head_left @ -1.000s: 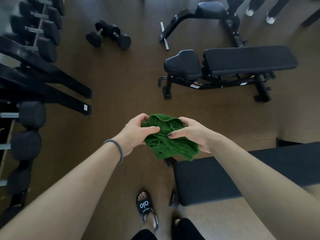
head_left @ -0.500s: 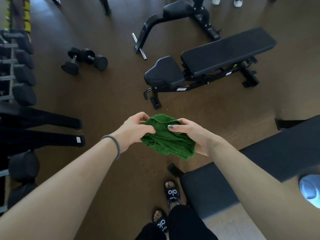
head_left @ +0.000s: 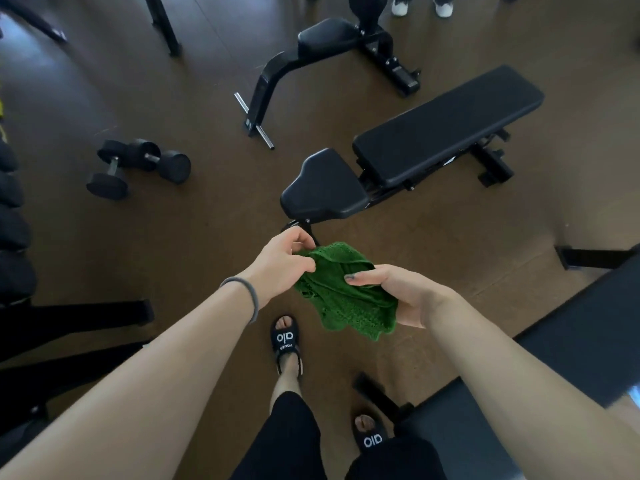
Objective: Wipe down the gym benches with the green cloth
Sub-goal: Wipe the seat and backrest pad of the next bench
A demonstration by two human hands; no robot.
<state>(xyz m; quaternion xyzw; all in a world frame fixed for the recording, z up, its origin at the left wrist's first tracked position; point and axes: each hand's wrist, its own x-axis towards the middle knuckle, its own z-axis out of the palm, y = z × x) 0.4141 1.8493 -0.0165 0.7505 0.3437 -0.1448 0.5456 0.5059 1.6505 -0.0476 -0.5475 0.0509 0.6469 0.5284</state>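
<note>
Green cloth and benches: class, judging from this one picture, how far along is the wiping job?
Done: nothing shows as wiped; no bench carries a visible mark of cleaning. In hand: both hands, left and right, grip the bunched green cloth in the air, touching no bench. Left: the adjustable bench ahead and the near bench at right.

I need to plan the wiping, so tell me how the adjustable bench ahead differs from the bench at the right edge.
The black adjustable padded bench ahead shows whole; the black padded bench at the right edge is cut off by the frame. The adjustable bench has a separate seat pad and long back pad; the right one shows one continuous pad. The adjustable bench lies farther from the person; the right one is beside their legs. Both are black.
</note>
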